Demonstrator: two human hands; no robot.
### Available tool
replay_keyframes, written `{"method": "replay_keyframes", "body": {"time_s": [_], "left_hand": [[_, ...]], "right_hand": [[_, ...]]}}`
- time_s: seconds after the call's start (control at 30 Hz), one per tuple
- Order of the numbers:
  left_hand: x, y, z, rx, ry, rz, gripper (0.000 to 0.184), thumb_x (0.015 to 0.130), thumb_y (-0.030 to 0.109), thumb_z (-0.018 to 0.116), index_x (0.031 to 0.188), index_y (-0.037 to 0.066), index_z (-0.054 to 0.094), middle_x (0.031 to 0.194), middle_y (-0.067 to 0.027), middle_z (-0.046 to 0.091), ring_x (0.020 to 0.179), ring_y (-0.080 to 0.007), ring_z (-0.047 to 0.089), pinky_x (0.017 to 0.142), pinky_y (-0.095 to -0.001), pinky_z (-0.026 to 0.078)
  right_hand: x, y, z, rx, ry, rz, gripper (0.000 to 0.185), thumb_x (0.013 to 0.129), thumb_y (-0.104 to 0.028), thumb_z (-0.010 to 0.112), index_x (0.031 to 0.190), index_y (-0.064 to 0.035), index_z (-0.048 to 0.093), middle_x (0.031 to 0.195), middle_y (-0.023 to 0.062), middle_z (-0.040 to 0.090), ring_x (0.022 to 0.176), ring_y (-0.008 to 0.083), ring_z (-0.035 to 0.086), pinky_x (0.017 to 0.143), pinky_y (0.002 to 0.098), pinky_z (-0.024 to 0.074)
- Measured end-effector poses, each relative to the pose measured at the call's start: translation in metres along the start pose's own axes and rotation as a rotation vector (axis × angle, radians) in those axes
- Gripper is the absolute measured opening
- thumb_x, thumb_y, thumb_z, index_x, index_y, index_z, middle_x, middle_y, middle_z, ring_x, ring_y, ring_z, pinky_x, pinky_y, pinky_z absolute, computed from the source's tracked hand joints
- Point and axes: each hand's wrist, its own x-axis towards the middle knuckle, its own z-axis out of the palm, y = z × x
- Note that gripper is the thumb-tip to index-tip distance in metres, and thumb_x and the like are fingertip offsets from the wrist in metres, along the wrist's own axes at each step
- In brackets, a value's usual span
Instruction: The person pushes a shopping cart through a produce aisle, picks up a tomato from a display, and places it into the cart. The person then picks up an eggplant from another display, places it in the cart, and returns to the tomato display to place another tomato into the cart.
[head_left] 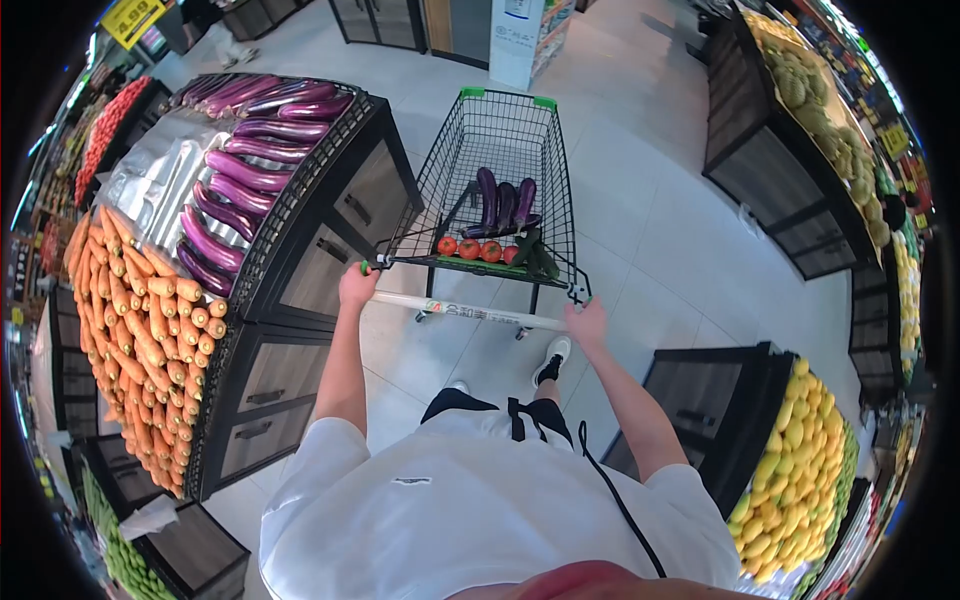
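Note:
Both my hands are on the pale handlebar (455, 308) of a shopping cart (440, 165). My left hand (357, 285) wraps round its left end, beside the green corner piece. At the right end, my right hand (586, 322) is closed on the same bar. Inside the wire basket lie several dark purple eggplants (507, 200), some pointing forward and at least one crosswise. Nearer to me is a row of red tomatoes (468, 249). Dark green cucumber-like vegetables (537, 258) lie at the basket's near right corner.
Close on the left, a dark display stand (275, 270) bears eggplants (240, 175) and carrots (145, 320). A stand of yellow fruit (795, 465) is at the lower right. Another stand (775, 160) with brownish-green produce is at the upper right. Pale tiled floor (640, 210) runs between them.

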Motion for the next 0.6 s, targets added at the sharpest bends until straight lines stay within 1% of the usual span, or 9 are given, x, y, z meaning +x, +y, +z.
{"method": "replay_keyframes", "body": {"time_s": [0.13,0.23,0.3,0.33,0.4,0.43,0.5,0.53,0.6], "left_hand": [[-0.016,0.06,0.029,-0.047,0.073,-0.082,0.029,0.08,0.035,0.071,0.09,0.008,0.065,0.094,-0.0192,0.073,0.097,-0.0397,0.069,0.085,-0.0497,0.053],[-0.024,0.103,0.054,-0.064,0.122,-0.167,0.029,0.08,0.035,0.069,0.09,0.007,0.065,0.093,-0.0194,0.073,0.096,-0.0396,0.069,0.085,-0.049,0.053],[-0.027,0.133,0.069,-0.092,0.161,-0.196,0.028,0.079,0.032,0.07,0.088,0.006,0.065,0.091,-0.0198,0.072,0.094,-0.0396,0.069,0.084,-0.0483,0.053],[-0.028,0.148,0.076,-0.086,0.161,-0.214,0.028,0.079,0.032,0.07,0.088,0.006,0.065,0.091,-0.0198,0.072,0.094,-0.0396,0.069,0.084,-0.0483,0.053],[-0.027,0.164,0.097,-0.181,0.157,-0.261,0.027,0.078,0.031,0.071,0.086,0.005,0.065,0.088,-0.0198,0.072,0.091,-0.0393,0.069,0.083,-0.0477,0.054],[-0.023,0.171,0.11,-0.222,0.183,-0.274,0.027,0.078,0.029,0.074,0.083,0.005,0.063,0.08,-0.0166,0.072,0.082,-0.0333,0.072,0.076,-0.0439,0.055],[-0.023,0.205,0.119,-0.205,0.205,-0.302,0.027,0.077,0.03,0.074,0.082,0.005,0.063,0.081,-0.0172,0.072,0.083,-0.0349,0.071,0.077,-0.045,0.055],[-0.02,0.224,0.121,-0.182,0.23,-0.321,0.028,0.076,0.031,0.075,0.081,0.006,0.063,0.083,-0.0178,0.072,0.084,-0.0365,0.07,0.078,-0.046,0.055],[-0.014,0.252,0.127,-0.142,0.242,-0.389,0.027,0.075,0.029,0.076,0.081,0.007,0.062,0.082,-0.017,0.072,0.083,-0.0359,0.07,0.077,-0.0455,0.055]], "right_hand": [[0.1,0.006,-0.037,-0.002,-0.041,-0.089,0.046,0.08,-0.035,0.073,0.104,0.0016,0.058,0.091,0.024,0.07,0.088,0.042,0.07,0.078,0.0507,0.0552],[0.17,0.007,-0.061,-0.023,-0.04,-0.106,0.043,0.081,-0.036,0.073,0.103,-0.001,0.06,0.089,0.0235,0.071,0.088,0.0416,0.07,0.078,0.0507,0.0552],[0.219,0.003,-0.077,-0.068,-0.012,-0.178,0.04,0.082,-0.038,0.072,0.102,-0.0047,0.063,0.09,0.0219,0.072,0.088,0.0413,0.07,0.077,0.0508,0.0551],[0.242,0.0,-0.084,-0.073,-0.029,-0.183,0.04,0.082,-0.038,0.072,0.102,-0.0047,0.063,0.09,0.0219,0.072,0.088,0.0413,0.07,0.077,0.0508,0.0551],[0.28,-0.006,-0.099,-0.056,-0.004,-0.189,0.039,0.084,-0.042,0.07,0.101,-0.0072,0.064,0.09,0.0194,0.073,0.09,0.0406,0.071,0.077,0.0506,0.0554],[0.3,-0.01,-0.103,-0.06,-0.009,-0.193,0.039,0.084,-0.042,0.07,0.101,-0.0072,0.064,0.09,0.0194,0.073,0.09,0.0406,0.071,0.077,0.0506,0.0554],[0.341,-0.019,-0.111,-0.025,0.119,-0.188,0.042,0.085,-0.046,0.068,0.102,-0.0079,0.066,0.092,0.0183,0.074,0.091,0.0402,0.071,0.078,0.0505,0.0559],[0.361,-0.024,-0.115,-0.024,0.115,-0.205,0.042,0.085,-0.046,0.068,0.102,-0.0079,0.066,0.092,0.0183,0.074,0.091,0.0402,0.071,0.078,0.0505,0.0559],[0.396,-0.042,-0.119,-0.115,0.077,-0.123,0.04,0.085,-0.044,0.067,0.105,-0.0088,0.067,0.094,0.0197,0.074,0.094,0.0401,0.071,0.08,0.0504,0.0561]]}}
